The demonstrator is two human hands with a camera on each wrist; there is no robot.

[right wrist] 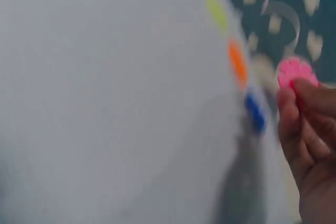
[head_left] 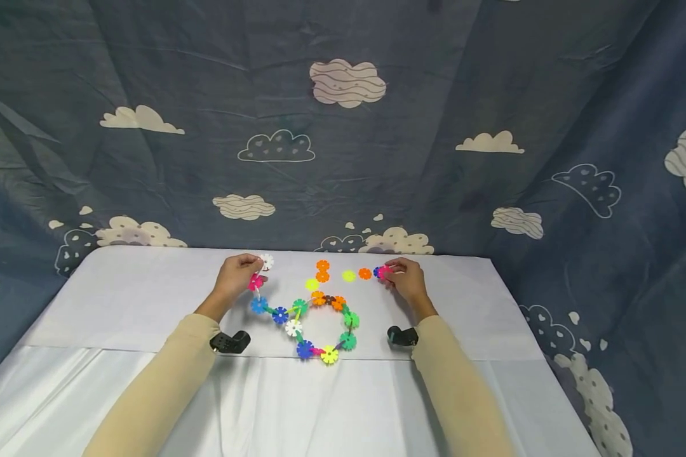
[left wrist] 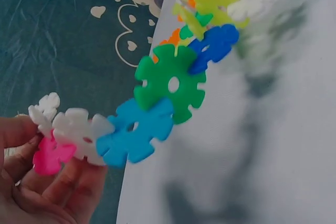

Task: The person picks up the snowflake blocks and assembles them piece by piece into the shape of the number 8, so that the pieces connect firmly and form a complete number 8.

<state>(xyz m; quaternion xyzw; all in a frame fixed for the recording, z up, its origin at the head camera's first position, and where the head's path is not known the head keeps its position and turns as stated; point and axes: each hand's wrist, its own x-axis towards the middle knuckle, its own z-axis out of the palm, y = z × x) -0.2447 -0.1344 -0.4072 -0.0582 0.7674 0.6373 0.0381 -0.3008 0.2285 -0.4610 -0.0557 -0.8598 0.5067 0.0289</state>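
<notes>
My left hand (head_left: 235, 277) pinches the free end of a chain of interlocked plastic snowflake discs. In the left wrist view that end has a small white disc (left wrist: 46, 109), a pink disc (left wrist: 51, 157), a larger white disc (left wrist: 76, 129), then a light blue disc (left wrist: 131, 135) and a green disc (left wrist: 163, 80). From there the chain runs to a many-coloured ring (head_left: 348, 341) on the table. Between thumb and fingertips, my right hand (head_left: 410, 284) holds a loose pink disc (right wrist: 294, 72), raised over the table near a blue disc (right wrist: 255, 113).
Loose discs lie along the far part of the white-covered table (head_left: 446, 336): two orange discs (head_left: 322, 271), yellow discs (head_left: 349, 275), and another orange disc (head_left: 364, 273). A dark curtain with cloud prints (head_left: 411, 184) hangs right behind the table's far edge.
</notes>
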